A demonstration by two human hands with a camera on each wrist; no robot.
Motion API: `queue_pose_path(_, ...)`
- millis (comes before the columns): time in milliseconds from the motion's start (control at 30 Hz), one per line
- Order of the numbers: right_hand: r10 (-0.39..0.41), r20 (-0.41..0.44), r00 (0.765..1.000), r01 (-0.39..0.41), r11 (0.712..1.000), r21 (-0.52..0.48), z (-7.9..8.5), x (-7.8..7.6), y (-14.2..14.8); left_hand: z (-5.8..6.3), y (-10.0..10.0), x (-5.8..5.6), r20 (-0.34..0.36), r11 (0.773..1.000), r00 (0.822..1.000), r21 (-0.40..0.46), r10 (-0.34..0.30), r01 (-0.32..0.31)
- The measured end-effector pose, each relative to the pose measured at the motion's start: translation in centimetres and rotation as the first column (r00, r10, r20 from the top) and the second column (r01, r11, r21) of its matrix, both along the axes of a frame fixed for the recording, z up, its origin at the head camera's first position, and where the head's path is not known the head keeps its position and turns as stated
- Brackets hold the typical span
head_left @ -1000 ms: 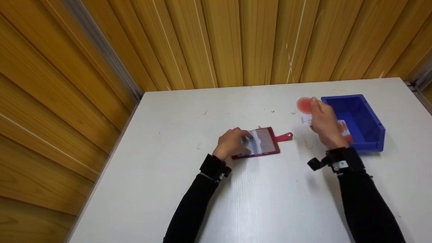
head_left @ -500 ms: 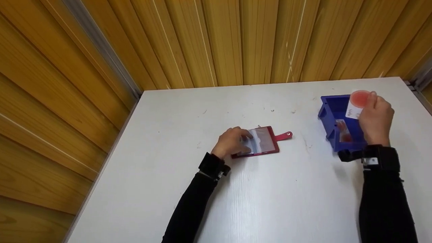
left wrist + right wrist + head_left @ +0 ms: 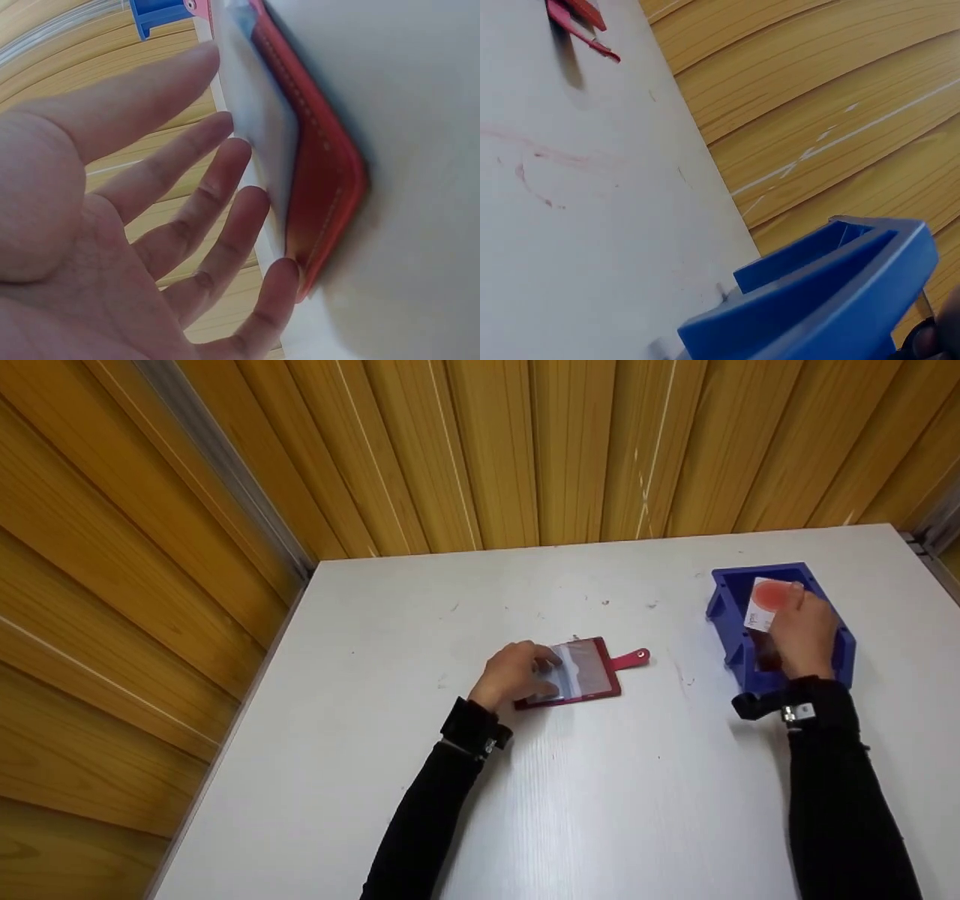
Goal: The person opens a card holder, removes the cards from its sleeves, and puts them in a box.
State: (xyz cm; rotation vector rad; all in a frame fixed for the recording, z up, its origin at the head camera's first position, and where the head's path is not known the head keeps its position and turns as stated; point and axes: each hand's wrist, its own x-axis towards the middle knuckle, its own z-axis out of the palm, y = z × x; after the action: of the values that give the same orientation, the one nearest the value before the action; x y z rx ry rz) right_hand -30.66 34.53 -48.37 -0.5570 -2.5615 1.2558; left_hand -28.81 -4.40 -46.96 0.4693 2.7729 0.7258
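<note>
In the head view, my right hand (image 3: 808, 636) pinches a white card (image 3: 759, 619) with a red-orange circle over the blue bin (image 3: 726, 624). Whether the card touches the bin cannot be made out. At mid-table a red card holder (image 3: 615, 679) lies spread open, its clear plastic sleeves (image 3: 592, 669) facing up and its snap strap pointing right. My left hand (image 3: 512, 675) is at the holder's left side. In the left wrist view its fingers (image 3: 236, 225) are spread and slightly bent along the sleeve edge, gripping nothing.
Both items stand on a white table (image 3: 360, 780) with small stains. A yellow wood-grain wall (image 3: 487, 457) runs behind the table and along its left. Something reddish lies inside the bin, partly hidden by my right hand.
My right hand has carried the card from left of the bin across to its right side, then back left and lower over it. My left hand has stayed at the card holder.
</note>
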Motion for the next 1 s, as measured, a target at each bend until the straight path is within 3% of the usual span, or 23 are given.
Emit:
queue_pose_path(133,0.009,0.043,0.999,-0.008,1.0,-0.023,-0.4,0.1,0.4,0.0,-0.1,-0.1,-0.003,1.0,1.0,0.005,-0.008,0.008)
queue_pose_path(267,0.079,0.101,0.992,-0.085,0.995,0.057,-0.9,0.1,0.4,0.1,0.0,-0.2,-0.003,1.0,1.0,0.005,-0.006,0.006)
queue_pose_path(500,0.168,0.303,0.938,-0.245,0.94,0.237,-1.4,0.4,0.1,-0.1,-0.1,-0.1,0.012,1.0,1.0,0.02,0.001,-0.002)
queue_pose_path(600,0.145,0.28,0.949,-0.23,0.924,0.304,-1.6,0.7,-0.3,-0.2,-0.1,-0.1,0.01,1.0,1.0,0.028,-0.005,0.004)
queue_pose_path(767,0.053,0.2,0.978,-0.129,0.911,0.391,-1.9,0.7,-1.1,-0.3,-0.1,-0.2,0.005,0.999,1.0,0.031,-0.009,0.009)
queue_pose_path(1000,0.005,0.277,0.961,-0.149,0.852,0.501,-1.6,0.4,-1.1,-0.3,-0.2,-0.2,0.006,1.0,1.0,0.028,-0.003,0.002)
